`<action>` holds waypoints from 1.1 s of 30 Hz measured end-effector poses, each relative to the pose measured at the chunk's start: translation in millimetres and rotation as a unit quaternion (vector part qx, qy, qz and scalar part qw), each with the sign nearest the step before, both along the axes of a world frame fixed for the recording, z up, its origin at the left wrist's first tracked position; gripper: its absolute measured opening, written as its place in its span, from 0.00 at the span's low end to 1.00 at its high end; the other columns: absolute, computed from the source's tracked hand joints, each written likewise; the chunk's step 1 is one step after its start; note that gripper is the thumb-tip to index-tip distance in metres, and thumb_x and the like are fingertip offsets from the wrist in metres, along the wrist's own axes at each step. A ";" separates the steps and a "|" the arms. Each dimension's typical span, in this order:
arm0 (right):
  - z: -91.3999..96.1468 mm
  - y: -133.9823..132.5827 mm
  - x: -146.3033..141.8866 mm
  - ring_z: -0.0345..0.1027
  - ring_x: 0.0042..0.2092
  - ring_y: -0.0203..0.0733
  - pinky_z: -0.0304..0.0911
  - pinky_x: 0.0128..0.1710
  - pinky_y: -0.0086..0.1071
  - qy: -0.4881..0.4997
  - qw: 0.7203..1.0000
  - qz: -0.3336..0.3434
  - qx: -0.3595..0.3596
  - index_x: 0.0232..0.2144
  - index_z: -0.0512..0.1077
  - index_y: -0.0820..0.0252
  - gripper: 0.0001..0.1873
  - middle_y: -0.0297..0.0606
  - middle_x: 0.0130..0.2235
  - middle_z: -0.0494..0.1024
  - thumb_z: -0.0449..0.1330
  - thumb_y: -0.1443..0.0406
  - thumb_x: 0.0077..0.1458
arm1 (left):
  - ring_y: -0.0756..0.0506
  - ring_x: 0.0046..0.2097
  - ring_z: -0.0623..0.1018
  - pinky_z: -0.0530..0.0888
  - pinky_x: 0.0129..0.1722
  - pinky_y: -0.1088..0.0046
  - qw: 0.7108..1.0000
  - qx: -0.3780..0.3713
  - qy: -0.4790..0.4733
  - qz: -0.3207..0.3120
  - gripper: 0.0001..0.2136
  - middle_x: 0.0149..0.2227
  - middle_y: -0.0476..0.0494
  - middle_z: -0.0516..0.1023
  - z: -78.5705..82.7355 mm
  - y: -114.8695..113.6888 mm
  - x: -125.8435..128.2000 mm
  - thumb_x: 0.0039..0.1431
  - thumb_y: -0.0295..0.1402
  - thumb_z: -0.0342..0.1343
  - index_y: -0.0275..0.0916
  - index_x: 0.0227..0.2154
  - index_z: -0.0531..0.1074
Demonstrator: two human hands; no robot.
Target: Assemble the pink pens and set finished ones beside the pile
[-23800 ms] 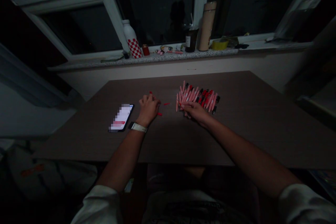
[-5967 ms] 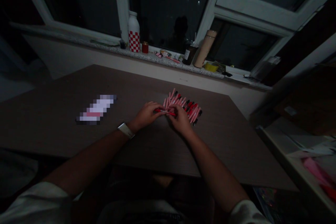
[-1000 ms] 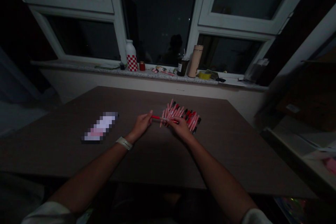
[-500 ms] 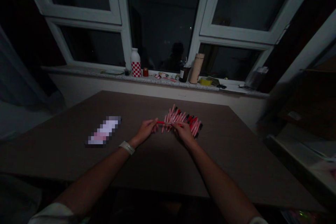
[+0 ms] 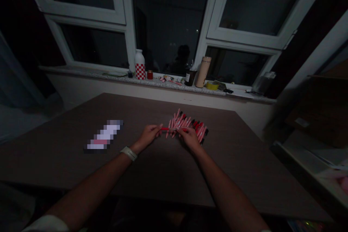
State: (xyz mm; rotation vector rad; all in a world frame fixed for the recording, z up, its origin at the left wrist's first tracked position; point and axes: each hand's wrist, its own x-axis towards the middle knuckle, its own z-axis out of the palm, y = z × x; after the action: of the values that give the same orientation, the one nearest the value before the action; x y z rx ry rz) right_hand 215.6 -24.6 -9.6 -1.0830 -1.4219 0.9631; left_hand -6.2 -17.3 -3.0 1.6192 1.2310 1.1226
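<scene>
The left hand (image 5: 148,137) and right hand (image 5: 190,138) are both pinching one red pen (image 5: 170,129), each closing fingertips on an end. The pen is lying with its long axis running straight across from hand to hand, roughly level, just above the table (image 5: 163,166). Which end is the writing tip is not showing in the dim light.

A heap of pink, red and black pens (image 5: 193,125) is lying just beyond the right hand, partly hidden by its fingers; single pens there are hard to separate. A wristband (image 5: 128,153) is sitting on the left wrist. A blurred flat object (image 5: 104,139) is lying well out to the left of the left hand.
</scene>
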 end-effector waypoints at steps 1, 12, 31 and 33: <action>-0.8 0.4 -0.3 0.62 0.25 0.37 0.52 0.25 0.29 0.005 1.000 -0.002 -0.003 0.21 0.77 0.60 0.20 0.33 0.20 0.71 0.65 0.49 0.47 | 0.52 0.20 0.61 0.56 0.22 0.76 1.000 0.011 0.011 0.000 0.27 0.16 0.52 0.63 1.2 -0.7 -0.3 0.57 0.58 0.51 0.36 0.20 0.71; 15.1 -3.8 1.6 0.66 0.20 0.35 0.59 0.19 0.26 0.362 0.900 0.150 -0.191 0.33 0.76 0.61 0.26 0.43 0.31 0.83 0.54 0.45 0.60 | 0.46 0.34 0.78 0.72 0.34 0.73 0.997 0.066 0.015 -0.026 0.20 0.34 0.41 0.82 -0.5 -1.8 6.1 0.54 0.48 0.60 0.34 0.37 0.79; 16.6 -5.9 -0.7 0.64 0.19 0.31 0.57 0.17 0.22 0.385 0.893 0.105 -0.211 0.31 0.71 0.58 0.20 0.39 0.30 0.83 0.56 0.49 0.62 | 0.45 0.39 0.76 0.70 0.40 0.70 0.967 0.191 0.164 -0.034 0.13 0.37 0.42 0.79 -0.1 0.9 -4.0 0.61 0.42 0.57 0.39 0.41 0.80; 16.6 -7.0 -1.1 0.65 0.19 0.30 0.57 0.18 0.22 0.375 0.897 0.112 -0.207 0.33 0.72 0.58 0.18 0.39 0.35 0.84 0.57 0.49 0.61 | 0.43 0.41 0.77 0.71 0.43 0.69 0.970 0.177 0.165 -0.020 0.14 0.39 0.41 0.81 1.7 4.2 -6.6 0.61 0.42 0.56 0.39 0.41 0.80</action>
State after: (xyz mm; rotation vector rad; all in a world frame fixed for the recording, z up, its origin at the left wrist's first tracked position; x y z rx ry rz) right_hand 214.5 -31.6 7.0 -0.7036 -0.7139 1.6840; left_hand -12.8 -13.1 -1.3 2.1597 1.2464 1.1243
